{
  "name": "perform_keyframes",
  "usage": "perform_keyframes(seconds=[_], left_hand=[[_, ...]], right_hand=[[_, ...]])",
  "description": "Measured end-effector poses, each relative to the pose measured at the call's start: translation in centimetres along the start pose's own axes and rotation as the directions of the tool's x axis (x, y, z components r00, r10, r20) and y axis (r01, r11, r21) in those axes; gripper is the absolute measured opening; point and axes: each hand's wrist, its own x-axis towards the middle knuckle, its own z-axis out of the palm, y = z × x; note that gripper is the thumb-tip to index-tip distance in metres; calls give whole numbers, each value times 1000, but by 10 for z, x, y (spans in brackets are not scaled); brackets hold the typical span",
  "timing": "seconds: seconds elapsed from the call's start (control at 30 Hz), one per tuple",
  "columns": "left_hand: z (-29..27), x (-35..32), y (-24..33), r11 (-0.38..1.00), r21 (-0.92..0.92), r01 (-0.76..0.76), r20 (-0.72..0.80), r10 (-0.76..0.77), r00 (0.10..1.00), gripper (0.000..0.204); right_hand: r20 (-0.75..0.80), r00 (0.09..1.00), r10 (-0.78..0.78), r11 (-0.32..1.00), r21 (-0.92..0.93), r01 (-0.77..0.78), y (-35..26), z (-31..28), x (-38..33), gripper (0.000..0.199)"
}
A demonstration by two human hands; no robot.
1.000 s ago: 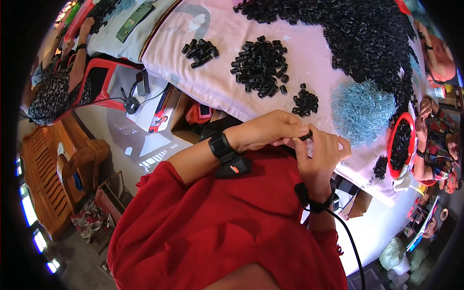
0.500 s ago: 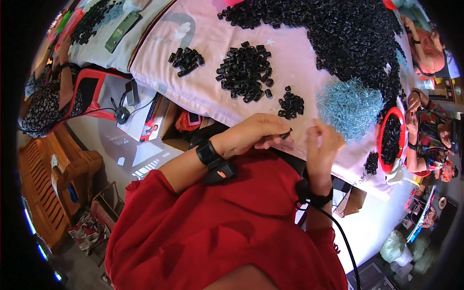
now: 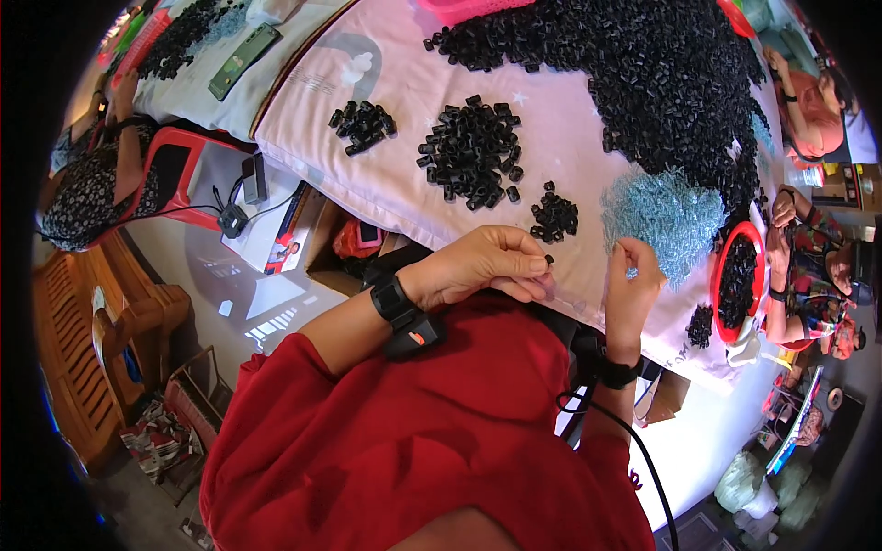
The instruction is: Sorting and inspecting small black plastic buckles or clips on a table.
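Observation:
My left hand [image 3: 487, 264] is closed in a pinch, with a small black plastic piece [image 3: 549, 260] showing at the tips of thumb and forefinger. Opposite it, my right hand [image 3: 636, 286] has thumb and fingers pressed together at the near edge of a tangled heap of thin pale-blue pieces [image 3: 663, 220]. Whatever lies in that pinch is too small to make out. Just beyond the left fingertips sits a little pile of small black parts [image 3: 554, 217]. Farther off are a larger pile of black ring-like parts [image 3: 470, 151] and a smaller one [image 3: 363, 127].
A great heap of black parts [image 3: 671, 83] covers the far right of the pink cloth [image 3: 303, 138]. A red-rimmed basin [image 3: 719, 275] of black parts stands at the right edge, a pink basket [image 3: 478, 9] at the back. Other people sit at both sides; a cable [image 3: 643, 441] trails from my right wrist.
My right hand has shifted slightly right and its fingers have drawn together beside the pale-blue heap. The left hand keeps its pinch on the black piece. The view has tilted slightly.

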Motion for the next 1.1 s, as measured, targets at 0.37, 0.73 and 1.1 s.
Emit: perform_keyframes(seconds=[0.37, 0.73, 1.1], left_hand=[[-7, 5, 7, 980, -155, -126, 125, 146, 981, 42], [-1, 0, 16, 955, 113, -273, 57, 268, 962, 45], [-39, -23, 56, 821, 328, -468, -327, 563, 759, 28]], right_hand=[[9, 988, -157, 983, 98, 155, -26, 11, -7, 20], [66, 985, -158, 968, 205, 142, -31, 30, -11, 18], [87, 994, -71, 969, 244, 48, -24, 33, -15, 17]])
